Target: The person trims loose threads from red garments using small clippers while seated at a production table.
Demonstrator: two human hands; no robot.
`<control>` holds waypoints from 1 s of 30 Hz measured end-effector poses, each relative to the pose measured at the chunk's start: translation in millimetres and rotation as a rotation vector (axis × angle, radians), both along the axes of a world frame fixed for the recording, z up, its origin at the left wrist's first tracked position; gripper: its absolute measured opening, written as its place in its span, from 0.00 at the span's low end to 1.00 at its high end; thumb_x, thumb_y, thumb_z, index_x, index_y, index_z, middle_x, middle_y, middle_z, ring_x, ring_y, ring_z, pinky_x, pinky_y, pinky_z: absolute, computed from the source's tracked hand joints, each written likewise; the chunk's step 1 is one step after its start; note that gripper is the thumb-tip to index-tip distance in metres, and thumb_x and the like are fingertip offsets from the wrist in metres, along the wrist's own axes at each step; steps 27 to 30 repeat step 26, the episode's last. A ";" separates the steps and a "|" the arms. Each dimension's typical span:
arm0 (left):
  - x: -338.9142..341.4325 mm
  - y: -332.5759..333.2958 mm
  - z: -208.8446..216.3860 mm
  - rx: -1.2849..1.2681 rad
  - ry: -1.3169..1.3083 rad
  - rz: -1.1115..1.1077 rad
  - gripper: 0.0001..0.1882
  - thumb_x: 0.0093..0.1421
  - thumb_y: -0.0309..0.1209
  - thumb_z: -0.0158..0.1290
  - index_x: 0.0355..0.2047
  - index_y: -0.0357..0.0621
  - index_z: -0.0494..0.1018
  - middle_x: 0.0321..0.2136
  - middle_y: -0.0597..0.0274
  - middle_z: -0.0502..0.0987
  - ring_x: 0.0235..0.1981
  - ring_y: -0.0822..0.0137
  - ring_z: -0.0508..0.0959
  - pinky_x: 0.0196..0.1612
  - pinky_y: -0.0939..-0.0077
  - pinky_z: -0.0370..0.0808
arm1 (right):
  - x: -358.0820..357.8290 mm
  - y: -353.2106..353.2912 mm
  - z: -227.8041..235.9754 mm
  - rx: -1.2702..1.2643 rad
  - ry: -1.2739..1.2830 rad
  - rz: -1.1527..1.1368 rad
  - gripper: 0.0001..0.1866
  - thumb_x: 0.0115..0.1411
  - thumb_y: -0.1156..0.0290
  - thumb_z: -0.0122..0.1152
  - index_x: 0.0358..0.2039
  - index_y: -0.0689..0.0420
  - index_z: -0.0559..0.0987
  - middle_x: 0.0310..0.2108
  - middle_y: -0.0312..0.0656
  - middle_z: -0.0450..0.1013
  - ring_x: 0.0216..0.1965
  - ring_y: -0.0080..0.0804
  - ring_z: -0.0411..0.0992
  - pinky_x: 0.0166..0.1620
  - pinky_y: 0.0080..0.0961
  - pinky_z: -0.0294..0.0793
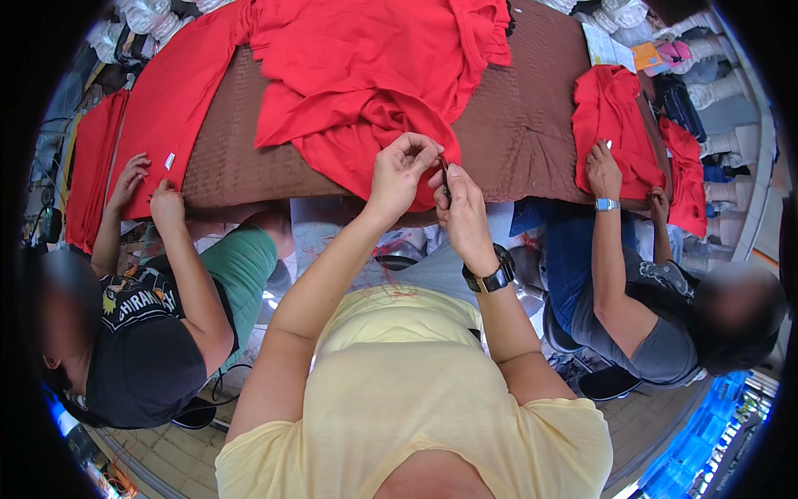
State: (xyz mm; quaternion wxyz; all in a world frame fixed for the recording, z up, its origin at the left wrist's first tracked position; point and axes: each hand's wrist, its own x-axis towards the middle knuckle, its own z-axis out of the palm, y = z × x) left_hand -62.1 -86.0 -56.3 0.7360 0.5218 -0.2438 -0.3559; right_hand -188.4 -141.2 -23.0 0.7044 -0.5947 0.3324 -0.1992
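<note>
My left hand [399,170] is closed in a pinch at the near edge of the table; what its fingertips hold is too small to make out. Just right of it, my right hand [464,212] grips a slim dark tool [445,181], probably thread snips, its tip close to the left fingertips. Beneath and beyond both hands a bunched red garment [357,75] spreads over the brown table cover [532,108]. Part of the red cloth hangs over the near edge behind my hands.
On the left a person [150,333] handles a long red cloth piece [170,108]. Another person [640,291] on the right works on a folded red piece [611,116]. Loose red threads [395,289] lie on my lap. White balusters [727,91] line the far right.
</note>
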 end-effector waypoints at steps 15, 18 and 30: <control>-11.6 -3.6 -0.5 -0.065 0.011 -0.022 0.02 0.66 0.22 0.54 0.37 0.35 0.74 0.31 0.63 0.77 0.30 0.76 0.74 0.36 0.80 0.73 | 4.0 -16.6 -13.9 0.202 -0.041 0.036 0.23 0.74 0.54 0.41 0.26 0.55 0.69 0.17 0.26 0.58 0.15 0.14 0.54 0.18 0.18 0.51; -2.6 11.9 10.5 0.088 -0.354 -0.090 0.04 0.63 0.24 0.57 0.37 0.38 0.74 0.40 0.58 0.76 0.42 0.69 0.75 0.46 0.72 0.73 | -4.6 -20.6 -16.3 0.162 -0.053 0.053 0.24 0.74 0.53 0.41 0.23 0.53 0.66 0.16 0.26 0.57 0.15 0.14 0.53 0.19 0.19 0.50; 139.2 27.8 3.9 0.403 -1.228 0.611 0.15 0.56 0.29 0.61 0.44 0.45 0.73 0.50 0.50 0.69 0.52 0.47 0.66 0.58 0.53 0.62 | 62.3 -53.3 9.6 -1.046 -0.033 -0.174 0.23 0.56 0.57 0.71 0.43 0.59 0.75 0.48 0.48 0.72 0.42 0.41 0.76 0.46 0.39 0.75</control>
